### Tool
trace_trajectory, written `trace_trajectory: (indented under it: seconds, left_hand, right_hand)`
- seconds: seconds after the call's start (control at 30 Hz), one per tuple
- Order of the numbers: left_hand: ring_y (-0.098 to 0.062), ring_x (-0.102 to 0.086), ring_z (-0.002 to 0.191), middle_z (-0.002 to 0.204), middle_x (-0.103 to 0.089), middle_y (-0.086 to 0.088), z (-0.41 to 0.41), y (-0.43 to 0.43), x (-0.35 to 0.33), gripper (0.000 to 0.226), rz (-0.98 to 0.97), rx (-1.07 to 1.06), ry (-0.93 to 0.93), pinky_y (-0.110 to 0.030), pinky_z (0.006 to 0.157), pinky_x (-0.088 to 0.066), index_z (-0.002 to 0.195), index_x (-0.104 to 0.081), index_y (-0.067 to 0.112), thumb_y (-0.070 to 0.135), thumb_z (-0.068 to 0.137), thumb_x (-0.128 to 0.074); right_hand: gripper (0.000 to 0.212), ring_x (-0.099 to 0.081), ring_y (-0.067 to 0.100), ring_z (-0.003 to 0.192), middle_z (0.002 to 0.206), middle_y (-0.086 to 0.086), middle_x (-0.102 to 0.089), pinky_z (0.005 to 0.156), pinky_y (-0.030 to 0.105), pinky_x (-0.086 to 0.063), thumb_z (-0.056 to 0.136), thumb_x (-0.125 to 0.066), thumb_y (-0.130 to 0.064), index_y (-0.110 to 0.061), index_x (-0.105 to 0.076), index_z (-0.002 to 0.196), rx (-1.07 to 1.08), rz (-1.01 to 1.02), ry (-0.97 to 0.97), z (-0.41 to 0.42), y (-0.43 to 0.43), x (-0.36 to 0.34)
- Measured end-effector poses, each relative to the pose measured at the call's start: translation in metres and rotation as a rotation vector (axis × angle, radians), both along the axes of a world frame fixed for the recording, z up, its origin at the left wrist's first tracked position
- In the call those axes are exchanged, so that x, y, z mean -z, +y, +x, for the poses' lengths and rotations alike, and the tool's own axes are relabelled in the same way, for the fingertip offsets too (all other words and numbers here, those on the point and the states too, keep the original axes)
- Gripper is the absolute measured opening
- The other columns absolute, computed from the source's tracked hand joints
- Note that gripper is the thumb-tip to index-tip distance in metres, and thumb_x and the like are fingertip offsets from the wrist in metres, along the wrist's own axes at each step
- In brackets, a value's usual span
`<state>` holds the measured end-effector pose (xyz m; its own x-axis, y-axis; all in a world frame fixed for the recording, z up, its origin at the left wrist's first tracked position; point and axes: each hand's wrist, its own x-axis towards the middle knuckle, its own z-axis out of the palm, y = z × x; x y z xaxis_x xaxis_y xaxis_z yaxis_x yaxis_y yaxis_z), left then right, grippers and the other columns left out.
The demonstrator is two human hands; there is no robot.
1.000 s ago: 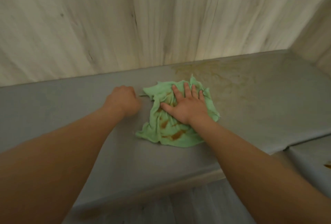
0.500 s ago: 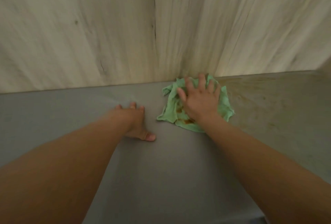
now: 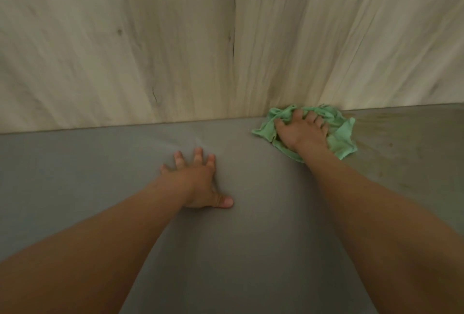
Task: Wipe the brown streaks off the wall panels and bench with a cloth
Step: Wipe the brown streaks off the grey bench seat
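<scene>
The grey bench (image 3: 75, 175) fills the lower half of the view, with pale wood-grain wall panels (image 3: 125, 37) rising behind it. Left of centre, the left hand (image 3: 198, 180) lies flat on the bench, fingers spread and straight, gripping nothing. A second ago it was a loose fist, so it now seems to be bracing the person's forward lean. At about 2 o'clock from it, the right hand (image 3: 301, 133) has pushed the green cloth (image 3: 344, 135) from the middle of the bench back into the joint where bench meets wall. Its fingers, flat before, now curl into the bunched fabric and clutch it. The cloth's far edge touches the foot of the panels. At 3 o'clock from the cloth, faint brown streaks (image 3: 401, 143) remain on the bench, so the wiping looks unfinished, and that patch is probably next.
</scene>
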<state>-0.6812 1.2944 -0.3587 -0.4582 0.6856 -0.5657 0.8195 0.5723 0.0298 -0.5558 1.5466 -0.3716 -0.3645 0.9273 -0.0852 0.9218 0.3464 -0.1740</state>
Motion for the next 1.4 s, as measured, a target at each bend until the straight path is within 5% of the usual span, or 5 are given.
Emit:
trace_trajectory:
  seconds: [0.3,0.73,0.93,1.27,1.4]
  left_hand:
    - [-0.051,0.019,0.152,0.17,0.023,0.002,0.002,-0.002,-0.008,0.124,0.027,-0.002,-0.011,-0.074,0.119,-0.004,0.165,-0.004,0.03,0.089,0.072,-0.06]
    - [-0.048,0.019,0.153,0.17,0.024,0.0,0.003,-0.009,-0.007,0.131,0.097,-0.041,-0.042,-0.072,0.12,0.0,0.164,0.01,0.029,0.085,0.073,-0.065]
    - [-0.035,-0.061,0.122,0.129,-0.067,-0.019,-0.038,-0.068,-0.033,0.037,0.58,-0.228,0.011,-0.036,0.103,-0.049,0.118,-0.071,0.007,0.034,0.099,-0.053]
    - [-0.044,-0.051,0.121,0.121,-0.064,-0.025,-0.05,-0.141,-0.058,0.031,0.573,-0.471,0.29,-0.047,0.101,-0.045,0.112,-0.063,0.003,0.018,0.094,-0.043]
    - [-0.043,-0.054,0.119,0.122,-0.064,-0.024,-0.023,-0.13,-0.058,0.03,0.574,-0.442,0.181,-0.046,0.101,-0.048,0.111,-0.064,0.005,0.02,0.094,-0.045]
  right_hand:
    - [0.064,-0.017,0.03,0.155,0.17,0.001,-0.017,0.125,0.048,-0.008,0.099,-0.032,-0.07,-0.045,-0.028,0.157,-0.607,-0.015,0.033,-0.06,-0.091,-0.002]
    - [0.088,0.007,0.039,0.158,0.173,0.013,0.003,0.126,0.057,0.003,0.094,-0.02,-0.079,-0.031,-0.004,0.166,-0.111,-0.041,-0.048,-0.014,-0.036,0.0]
    - [0.084,0.009,0.033,0.159,0.174,0.002,0.007,0.127,0.056,0.004,0.092,-0.018,-0.083,-0.044,0.001,0.163,-0.384,-0.063,-0.086,-0.069,-0.112,0.002]
    - [0.075,0.002,0.026,0.16,0.174,-0.008,-0.003,0.127,0.05,0.002,0.092,-0.025,-0.085,-0.057,-0.004,0.158,-1.171,0.032,-0.062,-0.021,-0.263,0.008]
    - [0.095,-0.002,0.023,0.16,0.174,-0.009,-0.004,0.129,0.046,-0.002,0.071,-0.003,-0.103,-0.062,-0.006,0.156,-0.995,0.064,-0.071,0.055,-0.201,-0.001]
